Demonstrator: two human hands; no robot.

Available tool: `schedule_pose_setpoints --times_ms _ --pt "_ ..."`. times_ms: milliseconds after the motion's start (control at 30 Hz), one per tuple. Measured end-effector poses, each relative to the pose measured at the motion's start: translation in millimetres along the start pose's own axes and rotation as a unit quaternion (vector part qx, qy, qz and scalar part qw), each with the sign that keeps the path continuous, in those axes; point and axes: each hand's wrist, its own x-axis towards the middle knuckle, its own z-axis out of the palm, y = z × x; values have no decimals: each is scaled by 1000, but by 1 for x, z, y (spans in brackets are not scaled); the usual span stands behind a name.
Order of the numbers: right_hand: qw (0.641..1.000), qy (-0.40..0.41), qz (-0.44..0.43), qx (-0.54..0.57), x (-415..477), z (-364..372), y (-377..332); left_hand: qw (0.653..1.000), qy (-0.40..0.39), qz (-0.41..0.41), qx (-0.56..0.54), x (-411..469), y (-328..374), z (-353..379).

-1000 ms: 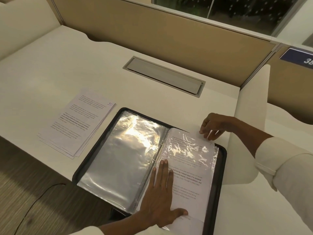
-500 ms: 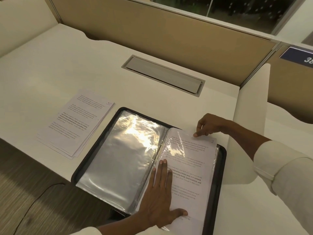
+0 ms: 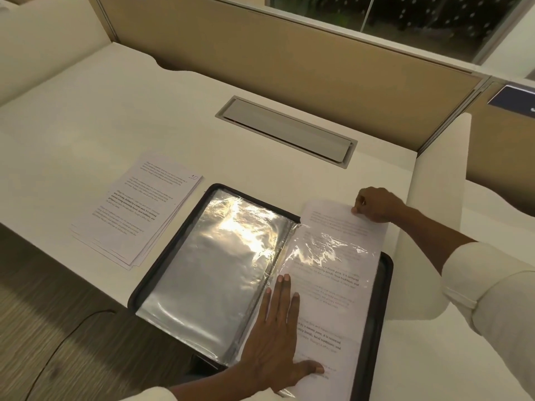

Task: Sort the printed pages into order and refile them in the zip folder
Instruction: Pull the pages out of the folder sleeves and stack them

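One desk (image 3: 115, 111) carries all of it. Lying open across its near edge is the zip folder (image 3: 171, 241), whose left half shows bare, shiny sleeves (image 3: 220, 270) and whose right half has a sleeve with a page (image 3: 327, 218) partly inside. The page's top strip sticks out past the sleeve mouth and over the folder's far rim, while the rest shows through the plastic. Just left of the folder, clear of it, is the stack (image 3: 136, 215) of loose pages, roughly squared, with a handwritten "10" on the top sheet's corner.

The left hand (image 3: 278, 337) is spread wide, fingers straight, pressing flat on the lower part of the sleeved page near the spine. The right hand (image 3: 376, 205) has its fingers curled and pinches the page's far right corner.

As I read it, the step in hand is moving one sheet through the sleeve mouth. A single view cannot show whether it is going in or coming out. With most pages on the stack, filing looks far from done.

The next move needs the left hand to keep pinning the plastic so it does not ruck, and the right to slide the sheet straight along the sleeve, because a skewed pull could catch or crease a corner.
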Motion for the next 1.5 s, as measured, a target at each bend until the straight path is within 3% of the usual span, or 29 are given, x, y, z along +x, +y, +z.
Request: schedule_pose_setpoints --times_ms 267,400,600,733,833,1000,1100,1200,1300,1500 --pt "976 210 13 61 -3 -69 17 1000 -2 2 26 -1 -1 3" --pt "946 312 -52 66 -18 -103 8 998 -30 -2 50 0 -3 4" --pt "877 429 -216 30 -52 -150 -21 993 -96 -19 71 4 -5 2" --pt "845 449 -292 0 -76 -174 -49 994 -83 -70 -31 12 -10 -19" --pt "829 445 -338 0 -94 -182 -75 975 69 -137 -163 23 -24 -42" --pt "831 395 -390 28 -110 -179 -125 892 255 -214 -305 58 -65 -113" --pt "841 345 -411 71 -105 -171 -156 863 260 -252 -351 63 -87 -164" --pt "854 300 -401 142 -88 -163 -190 862 242 -257 -364 54 -115 -201" --pt "861 226 -350 291 -65 -149 -227 846 226 -252 -412 38 -144 -224" --pt "788 124 -179 576 -19 -86 -293 807 232 -299 -453 7 -218 -255"
